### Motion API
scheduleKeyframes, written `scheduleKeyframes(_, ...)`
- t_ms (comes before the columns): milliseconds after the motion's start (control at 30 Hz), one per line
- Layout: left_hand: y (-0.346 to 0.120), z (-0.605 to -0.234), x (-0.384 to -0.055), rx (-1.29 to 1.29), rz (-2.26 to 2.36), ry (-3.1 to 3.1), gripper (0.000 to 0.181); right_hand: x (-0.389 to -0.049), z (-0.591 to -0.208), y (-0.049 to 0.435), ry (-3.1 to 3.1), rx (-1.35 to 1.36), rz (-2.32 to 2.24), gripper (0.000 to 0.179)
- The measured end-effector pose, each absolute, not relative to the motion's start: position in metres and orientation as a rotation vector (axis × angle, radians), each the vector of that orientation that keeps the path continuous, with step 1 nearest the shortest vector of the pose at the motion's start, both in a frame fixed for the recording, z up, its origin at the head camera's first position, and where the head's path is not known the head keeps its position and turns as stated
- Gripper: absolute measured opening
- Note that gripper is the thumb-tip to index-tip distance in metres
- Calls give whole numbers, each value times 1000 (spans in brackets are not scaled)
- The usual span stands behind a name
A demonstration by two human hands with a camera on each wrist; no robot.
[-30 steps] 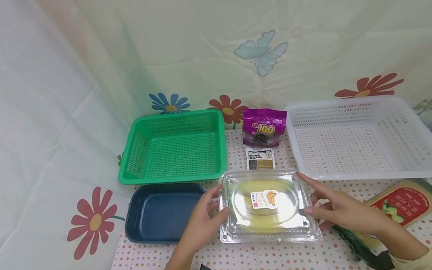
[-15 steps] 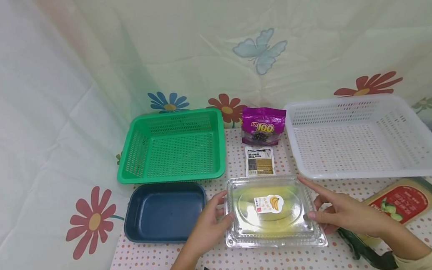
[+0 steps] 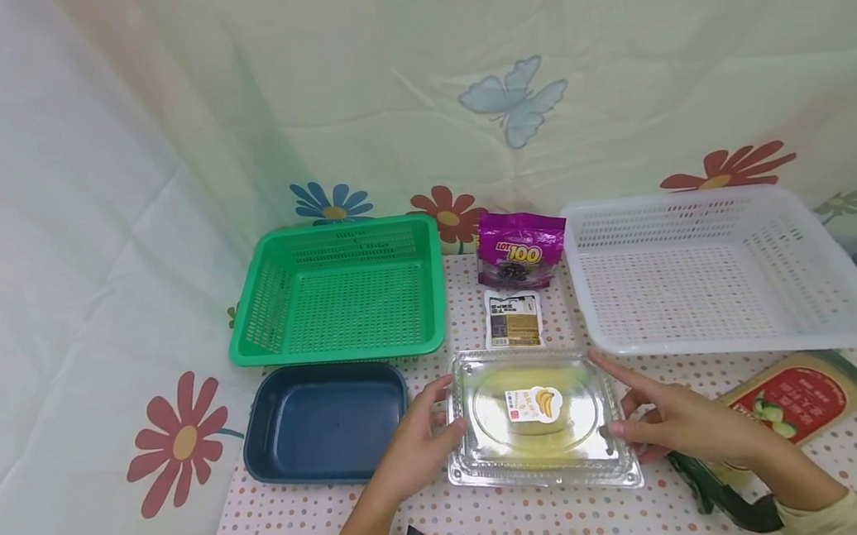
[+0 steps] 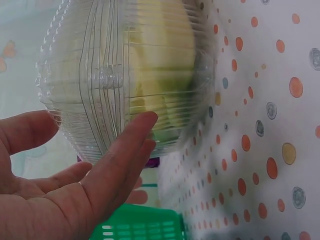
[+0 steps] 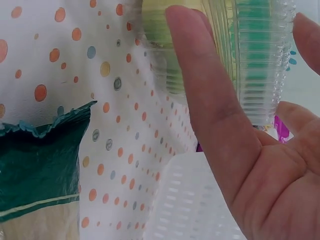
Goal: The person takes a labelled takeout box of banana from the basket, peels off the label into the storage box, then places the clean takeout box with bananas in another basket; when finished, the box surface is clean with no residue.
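Note:
A clear plastic clamshell box [image 3: 480, 469] sits on the dotted tablecloth, its lid bearing a label printed with bananas. Something yellow and green [image 4: 167, 55] shows through its wall. My left hand [image 3: 420, 442] is at the box's left side, thumb near the top edge, with nearly straight fingers [image 4: 131, 145] along the wall. On the opposite side is my right hand [image 3: 682, 424]. Its index finger points to the far right corner, and a long straight finger [image 5: 205, 85] lies alongside the wall in the right wrist view. How firmly either hand presses is unclear.
Behind the box lie a small flat packet [image 3: 513, 319] and a purple candy bag [image 3: 520, 250]. A green basket [image 3: 434, 300] and blue tray [image 3: 327, 472] stand left, a white basket [image 3: 740, 341] right. A red-labelled food packet [image 3: 803, 399] lies partly under my right forearm.
Between one second and half a second ago, the box came toward me and slightly right, uncovering more of the small packet. Since then box and hands have hardly moved.

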State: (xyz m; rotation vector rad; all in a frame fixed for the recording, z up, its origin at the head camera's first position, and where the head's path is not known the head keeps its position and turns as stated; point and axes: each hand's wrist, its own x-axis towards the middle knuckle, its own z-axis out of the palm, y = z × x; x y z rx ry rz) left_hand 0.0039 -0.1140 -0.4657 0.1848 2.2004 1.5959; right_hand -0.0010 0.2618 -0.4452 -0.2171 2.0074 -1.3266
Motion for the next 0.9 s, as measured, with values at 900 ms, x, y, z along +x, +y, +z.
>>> scheduleKeyframes(900, -116, -467, 5, 186, 1594, 2188, 62, -10, -431, 269, 2215, -480, -1086, 84)
